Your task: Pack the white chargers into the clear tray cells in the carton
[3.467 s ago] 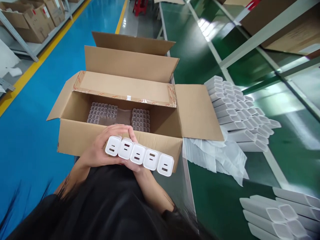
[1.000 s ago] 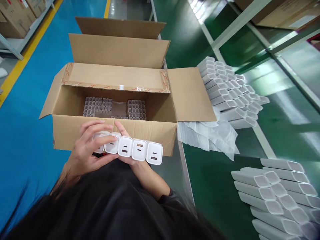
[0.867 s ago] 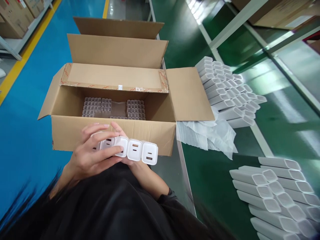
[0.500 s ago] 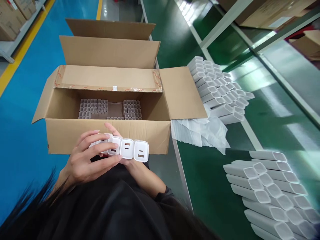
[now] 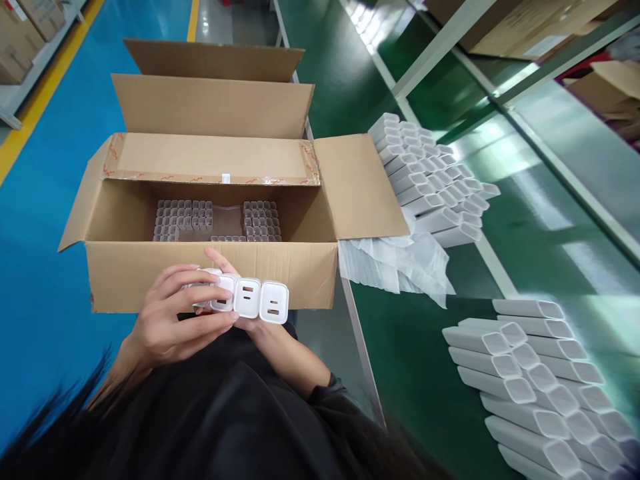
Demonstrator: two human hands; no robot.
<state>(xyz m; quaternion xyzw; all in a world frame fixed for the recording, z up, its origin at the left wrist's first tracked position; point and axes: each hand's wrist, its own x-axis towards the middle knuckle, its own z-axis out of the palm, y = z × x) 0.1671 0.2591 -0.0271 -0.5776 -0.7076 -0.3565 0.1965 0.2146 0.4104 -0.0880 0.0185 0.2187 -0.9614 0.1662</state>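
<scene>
A row of white USB chargers point(image 5: 247, 297), each with two port slots in its end face, is held in front of the carton. My left hand point(image 5: 173, 313) reaches over the row from the left, its fingers bent onto the chargers at that end and partly hiding them. From below, my right hand point(image 5: 245, 324) supports the row; its palm and most fingers are covered by the chargers, and one finger sticks out above them. Just beyond stands an open cardboard carton point(image 5: 210, 277) with small white pieces point(image 5: 263, 220) packed in blocks inside.
On the green table point(image 5: 400, 347) at right lie a far stack of long white tubes point(image 5: 435, 180) and a nearer stack point(image 5: 540, 387). Crumpled translucent wrap point(image 5: 395, 263) hangs beside the carton's right flap point(image 5: 357, 187). Boxes point(image 5: 25, 40) sit on a shelf at far left.
The whole view has shifted slightly. Both hands stay on the row of chargers, which sits a touch further left; their grip looks the same.
</scene>
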